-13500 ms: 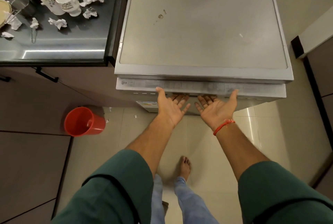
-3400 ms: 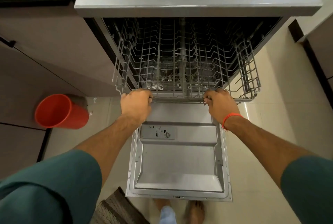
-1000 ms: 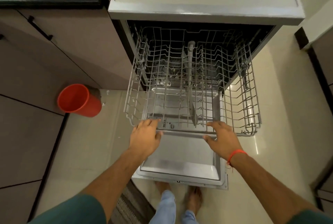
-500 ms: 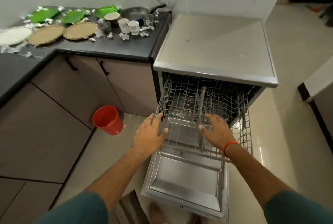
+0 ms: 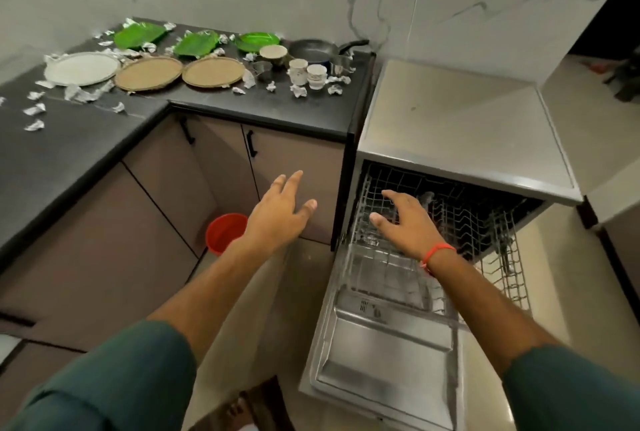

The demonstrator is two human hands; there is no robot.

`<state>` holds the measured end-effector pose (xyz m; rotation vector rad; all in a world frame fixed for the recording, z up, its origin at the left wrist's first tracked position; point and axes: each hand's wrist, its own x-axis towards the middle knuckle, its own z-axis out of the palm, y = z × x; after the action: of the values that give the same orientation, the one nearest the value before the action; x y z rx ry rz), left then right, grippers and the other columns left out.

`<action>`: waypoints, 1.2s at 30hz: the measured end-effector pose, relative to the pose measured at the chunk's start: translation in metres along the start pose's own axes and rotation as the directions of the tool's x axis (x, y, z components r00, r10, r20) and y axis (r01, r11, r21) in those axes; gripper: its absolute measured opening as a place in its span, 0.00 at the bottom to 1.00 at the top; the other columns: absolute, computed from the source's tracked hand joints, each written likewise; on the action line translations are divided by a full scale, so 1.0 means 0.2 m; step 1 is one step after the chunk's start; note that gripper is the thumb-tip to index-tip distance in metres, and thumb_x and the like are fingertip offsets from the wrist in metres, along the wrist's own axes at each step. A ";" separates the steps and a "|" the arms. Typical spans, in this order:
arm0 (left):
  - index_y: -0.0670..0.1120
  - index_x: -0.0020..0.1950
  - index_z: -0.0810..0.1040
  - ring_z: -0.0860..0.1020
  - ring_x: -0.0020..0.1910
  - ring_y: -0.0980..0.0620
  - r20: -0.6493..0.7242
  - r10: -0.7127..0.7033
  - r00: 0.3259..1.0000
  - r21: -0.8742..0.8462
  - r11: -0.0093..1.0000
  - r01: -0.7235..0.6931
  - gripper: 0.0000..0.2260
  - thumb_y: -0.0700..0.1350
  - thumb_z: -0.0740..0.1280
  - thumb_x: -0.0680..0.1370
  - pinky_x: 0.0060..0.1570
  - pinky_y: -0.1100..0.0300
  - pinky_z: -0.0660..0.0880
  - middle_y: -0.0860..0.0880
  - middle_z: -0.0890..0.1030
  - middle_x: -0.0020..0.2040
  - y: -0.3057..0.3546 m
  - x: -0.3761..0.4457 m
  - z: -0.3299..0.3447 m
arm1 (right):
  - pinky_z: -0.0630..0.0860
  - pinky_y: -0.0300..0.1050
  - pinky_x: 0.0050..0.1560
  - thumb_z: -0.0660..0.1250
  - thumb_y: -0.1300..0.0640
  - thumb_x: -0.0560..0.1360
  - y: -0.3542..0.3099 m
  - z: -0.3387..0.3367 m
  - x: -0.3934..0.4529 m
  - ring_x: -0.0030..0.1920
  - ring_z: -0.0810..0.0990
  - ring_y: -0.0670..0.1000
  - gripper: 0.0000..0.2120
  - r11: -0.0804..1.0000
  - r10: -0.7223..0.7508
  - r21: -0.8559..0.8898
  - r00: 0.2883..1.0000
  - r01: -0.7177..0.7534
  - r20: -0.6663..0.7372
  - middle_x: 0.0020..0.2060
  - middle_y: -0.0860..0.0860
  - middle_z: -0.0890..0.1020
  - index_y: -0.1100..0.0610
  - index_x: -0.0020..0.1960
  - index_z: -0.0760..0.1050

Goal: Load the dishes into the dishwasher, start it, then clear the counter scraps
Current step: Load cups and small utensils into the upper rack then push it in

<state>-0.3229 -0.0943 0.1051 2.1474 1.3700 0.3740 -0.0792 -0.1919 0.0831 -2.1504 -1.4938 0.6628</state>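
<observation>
So we're at the point where the dishwasher (image 5: 460, 139) is ready and the loading hasn't actually begun. Its door (image 5: 384, 354) is dropped flat and the wire rack (image 5: 460, 222) is slid partway out over it, with nothing in it as far as we can see. All the dishes are sitting on the black counter (image 5: 104, 139) to our left: a white plate (image 5: 82, 68), two brown round plates (image 5: 149, 73), three green plates (image 5: 139, 34) along the wall, a bowl (image 5: 273, 52), two patterned cups (image 5: 307, 73), a pan (image 5: 313, 49) and some steel cups, with crumpled foil scraps (image 5: 34, 125) scattered everywhere between them.

Our tip for this step: grab the stuff nearest the machine first (cups, bowl, pan), since the flat plates are further along and need a bigger reach. Lift things straight up so the scraps don't get dragged off the edge, and shake off any foil stuck to a dish before it goes in the rack. Watch shins on that open door too.

Hands right now: our left hand (image 5: 277, 214) is spread and relaxed in mid-air in front of the cupboard doors (image 5: 221, 167), holding nothing. Our right hand (image 5: 405, 219) is also loose and flat, fingers splayed above the rack's front; we can't tell if it's brushing the wire, but it isn't gripping it. A red bucket (image 5: 225, 233) sits on the floor below.
</observation>
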 end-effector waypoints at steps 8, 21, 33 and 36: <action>0.55 0.83 0.52 0.55 0.81 0.46 0.112 0.033 0.993 -0.060 0.998 -0.026 0.31 0.57 0.61 0.83 0.77 0.45 0.60 0.46 0.53 0.83 -0.60 0.19 -0.34 | 0.63 0.59 0.75 0.64 0.40 0.80 -0.52 0.49 0.19 0.77 0.61 0.57 0.32 0.991 0.117 0.068 0.992 -0.119 0.036 0.77 0.55 0.64 0.50 0.79 0.61; 0.55 0.83 0.52 0.56 0.81 0.48 0.139 0.109 0.984 -0.076 0.992 -0.099 0.31 0.58 0.61 0.83 0.75 0.49 0.59 0.48 0.54 0.83 -0.78 0.57 -0.62 | 0.63 0.54 0.75 0.65 0.45 0.81 -0.83 0.61 0.54 0.76 0.64 0.55 0.28 0.970 0.163 0.191 0.985 -0.149 -0.058 0.76 0.54 0.65 0.51 0.78 0.64; 0.54 0.82 0.55 0.58 0.80 0.48 0.180 0.155 0.971 -0.072 0.987 -0.144 0.30 0.57 0.63 0.83 0.76 0.48 0.61 0.48 0.57 0.82 -0.67 1.35 -0.66 | 0.61 0.48 0.74 0.67 0.47 0.80 -0.78 0.38 1.20 0.76 0.65 0.53 0.28 0.954 0.187 0.257 0.975 -0.152 -0.119 0.75 0.55 0.67 0.53 0.77 0.65; 0.53 0.82 0.54 0.59 0.80 0.47 0.184 0.160 0.970 -0.063 0.987 -0.151 0.31 0.56 0.63 0.83 0.75 0.47 0.62 0.48 0.57 0.82 -0.62 1.52 -0.66 | 0.63 0.47 0.73 0.67 0.48 0.80 -0.77 0.30 1.36 0.75 0.67 0.54 0.28 0.962 0.181 0.229 0.974 -0.147 -0.135 0.75 0.56 0.69 0.55 0.77 0.66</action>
<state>-0.3479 0.2592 0.1203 2.1942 1.0811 0.2526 -0.1465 0.1196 0.0917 -2.1174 -1.1168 0.6652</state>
